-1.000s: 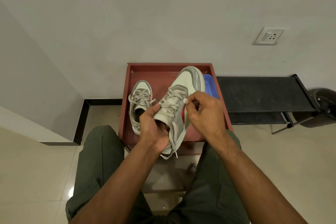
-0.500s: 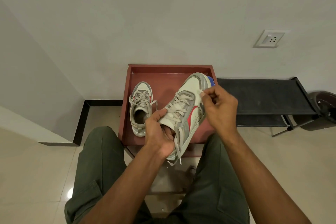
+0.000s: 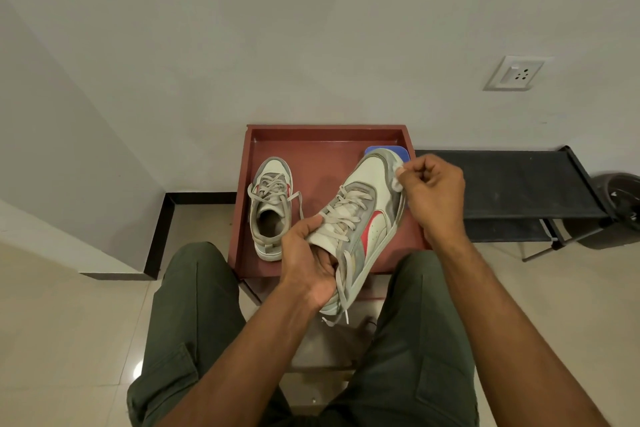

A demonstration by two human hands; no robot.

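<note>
White wipe (image 3: 398,182), pinched by right hand (image 3: 434,196), has moved toeward along the sneaker (image 3: 367,215) gripped by left hand (image 3: 306,262).

Olive-green cargo trousers (image 3: 194,315), bare forearms (image 3: 249,350)

One cam only: head-worn, wide-angle, tipped forward and down.

It looks from above the person's lap, close on the left hand (image 3: 308,263) and right hand (image 3: 433,194), raised sneaker (image 3: 363,218) dead centre, white pad (image 3: 398,181) at its toe. Red tray (image 3: 311,135) sits just past at 12 o'clock, wall socket (image 3: 516,73) far out at 2, black rack (image 3: 512,184) at 3, trouser legs (image 3: 194,322) at 6.
</note>
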